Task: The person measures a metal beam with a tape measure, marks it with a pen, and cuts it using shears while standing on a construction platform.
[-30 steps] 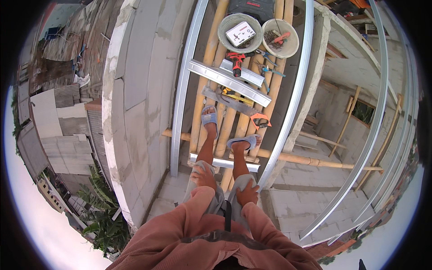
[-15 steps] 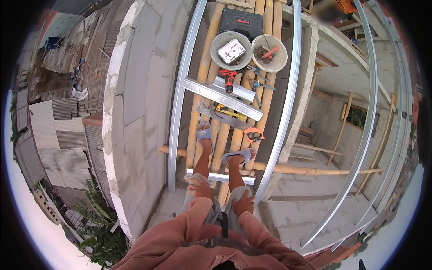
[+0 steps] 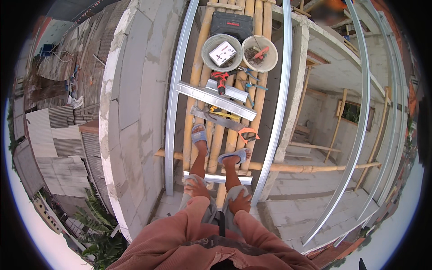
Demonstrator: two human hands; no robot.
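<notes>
Both hands rest on my knees with nothing held. My left hand lies over the left knee, fingers spread. On the right knee is my right hand, its fingers apart and bent over the grey cloth. Beyond my sandalled feet, a handsaw with an orange handle lies across the bamboo platform. Past it are two cut metal channels, a yellow-and-black tool partly under them, a red cordless drill and blue-handled pliers.
Farther along stand a grey bucket with a white box in it, a pale bucket holding a red-handled tool, and a black case. Long metal rails flank the platform. A block wall rises left; a lower floor shows right.
The whole view has shifted slightly, so the platform and tools appear a little farther left. My hands stay on my knees; no tool has visibly moved.
</notes>
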